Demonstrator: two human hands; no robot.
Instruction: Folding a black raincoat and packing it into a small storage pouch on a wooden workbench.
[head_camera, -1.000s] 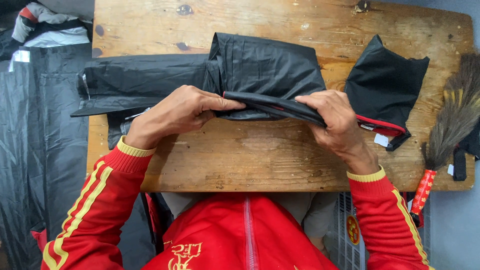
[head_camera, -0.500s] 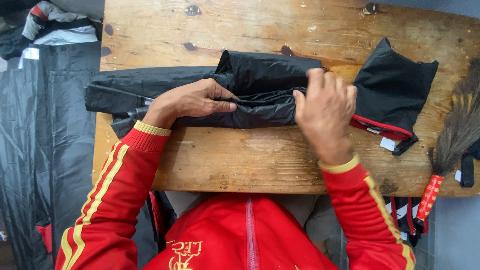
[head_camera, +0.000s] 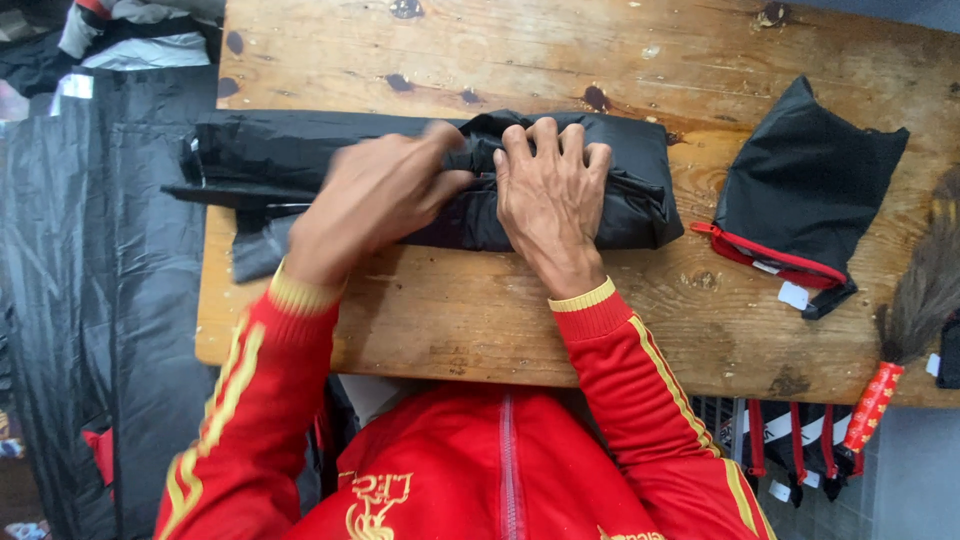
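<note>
Head view, looking straight down. Right hand (head_camera: 545, 195) flat, palm down, fingers spread and pressing on the black fabric bundle (head_camera: 620, 190) near its middle, fingertips reaching the far edge; not closed around anything. Left hand (head_camera: 375, 200) motion-blurred, just beside the right one and touching it at the thumb side, lying on the same bundle; fingers curled toward the cloth, but cannot tell whether pinching it or only pressing. Both sleeves red with yellow stripes and yellow cuffs.

Bundle stretched crosswise on the wooden table (head_camera: 560, 320), under both hands: thick, rolled part sticking out to the right of the right hand, flatter folded part running out to the left past the left hand, its end hanging slightly over the table's left edge.

Farther right, well apart from the bundle, a black pouch (head_camera: 810, 170) with a red zip edge and a small white tag. At the far right edge, a brush (head_camera: 925, 300) with dark bristles and a red patterned handle, partly cut off. Left of the table, dark sheeting (head_camera: 90, 300) hanging down.
</note>
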